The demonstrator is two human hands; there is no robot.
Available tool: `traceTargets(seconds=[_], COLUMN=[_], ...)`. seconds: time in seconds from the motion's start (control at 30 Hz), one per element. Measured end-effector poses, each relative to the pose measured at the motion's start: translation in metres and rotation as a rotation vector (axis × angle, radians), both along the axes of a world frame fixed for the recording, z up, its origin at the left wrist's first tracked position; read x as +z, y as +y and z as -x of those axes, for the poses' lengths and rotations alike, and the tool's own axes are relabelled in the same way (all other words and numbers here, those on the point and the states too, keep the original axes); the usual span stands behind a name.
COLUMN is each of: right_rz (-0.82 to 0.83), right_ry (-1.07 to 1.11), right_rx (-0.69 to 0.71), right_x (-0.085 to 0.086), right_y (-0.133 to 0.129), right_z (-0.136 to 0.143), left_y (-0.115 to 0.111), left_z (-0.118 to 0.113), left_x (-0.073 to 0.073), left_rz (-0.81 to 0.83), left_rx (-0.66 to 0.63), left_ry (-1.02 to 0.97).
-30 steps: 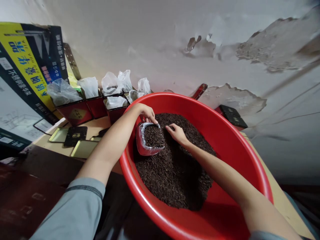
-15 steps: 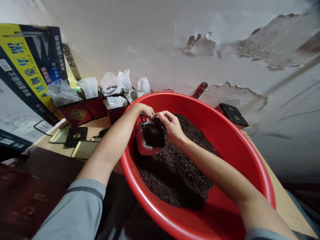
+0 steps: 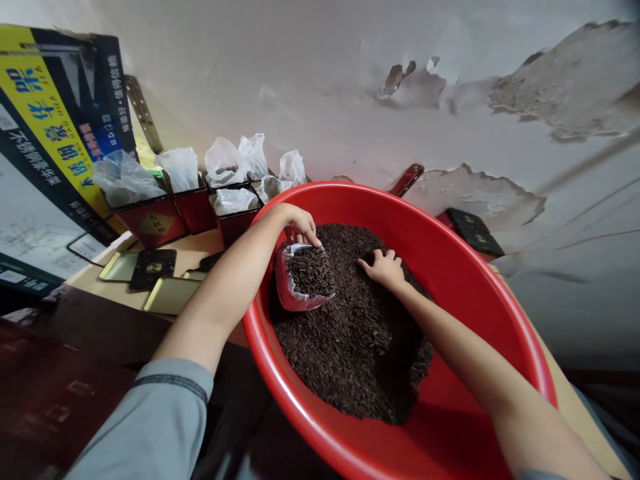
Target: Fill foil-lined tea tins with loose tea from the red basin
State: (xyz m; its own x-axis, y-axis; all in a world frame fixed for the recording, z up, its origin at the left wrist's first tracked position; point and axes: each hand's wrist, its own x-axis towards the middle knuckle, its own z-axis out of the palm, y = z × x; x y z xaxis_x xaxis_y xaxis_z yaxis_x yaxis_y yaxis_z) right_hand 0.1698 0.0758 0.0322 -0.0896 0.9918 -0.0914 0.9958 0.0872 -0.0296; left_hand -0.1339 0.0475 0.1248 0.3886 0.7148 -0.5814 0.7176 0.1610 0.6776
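Note:
A large red basin (image 3: 480,313) holds a heap of dark dried leaves (image 3: 345,353), which look like tea. Inside its left part sits a red tin (image 3: 296,300) lined with a clear plastic bag, with the same leaves up to near its top. My left hand (image 3: 301,227) is at the tin's back edge, fingers bent over the rim and liner, the index fingertip by the leaves. To the right, my right hand (image 3: 384,268) touches the heap with its fingers apart; some fingertips are hidden among the leaves.
Several red tins (image 3: 155,223) with plastic liners stand left of the basin. Tin lids (image 3: 153,269) lie on the wooden table (image 3: 120,297) before them. A large printed carton (image 3: 45,153) leans at the left. Behind the basin's right rim is a dark box (image 3: 473,230); a peeling wall is behind.
My right hand has left the tin and moved right onto the heap, its fingers now spread. The leaves in the tin look higher and lighter. My left hand remains at the tin's rim.

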Motion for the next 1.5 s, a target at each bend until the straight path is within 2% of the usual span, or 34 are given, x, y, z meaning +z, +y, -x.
traceTargets(seconds=[0.13,0.33,0.4,0.5,0.6,0.67,0.73,0.83,0.97,1.07,1.2,1.37,1.5], right_rz=[-0.004,0.002,-0.083,-0.254,-0.281,-0.276,-0.284,-0.276,-0.244,-0.239,-0.275,-0.144,-0.080], right_ry=[0.009,0.189,0.359,0.735,0.908,0.846,0.657,0.400,0.297,0.245,0.217,0.199,0.183], right_rx=[0.069,0.222,0.295,0.453,0.621,0.763,0.871,0.910,0.982,0.964,0.891,0.912,0.837], right_x=[0.003,0.024,0.038,0.064,0.084,0.089,0.088,0.082,0.078,0.077,0.073,0.072,0.074], right_y=[-0.002,0.002,-0.005,-0.027,-0.061,-0.084,-0.105,-0.123,-0.129,-0.125,-0.121,-0.122,-0.122], right_z=[0.005,0.019,0.036,0.066,0.094,0.110,0.122,0.129,0.129,0.133,0.143,0.140,0.143], left_y=[-0.001,-0.003,-0.004,-0.003,-0.002,-0.001,-0.002,-0.004,-0.006,-0.007,-0.010,-0.014,-0.016], left_z=[0.000,-0.001,-0.002,-0.002,-0.002,-0.002,-0.002,-0.003,-0.003,-0.002,-0.002,-0.006,-0.012], left_x=[0.000,0.002,0.003,0.003,0.001,0.001,0.001,0.002,0.005,0.008,0.013,0.018,0.021], left_rz=[0.004,0.015,0.018,0.009,-0.014,-0.036,-0.073,-0.117,-0.093,-0.121,-0.325,-0.533,-0.638], left_rx=[-0.001,0.029,0.042,0.043,0.021,0.005,-0.007,-0.021,-0.026,-0.015,0.126,0.291,0.306], left_ry=[0.000,-0.013,-0.010,0.009,0.041,0.061,0.093,0.122,0.105,0.123,0.182,0.189,0.180])
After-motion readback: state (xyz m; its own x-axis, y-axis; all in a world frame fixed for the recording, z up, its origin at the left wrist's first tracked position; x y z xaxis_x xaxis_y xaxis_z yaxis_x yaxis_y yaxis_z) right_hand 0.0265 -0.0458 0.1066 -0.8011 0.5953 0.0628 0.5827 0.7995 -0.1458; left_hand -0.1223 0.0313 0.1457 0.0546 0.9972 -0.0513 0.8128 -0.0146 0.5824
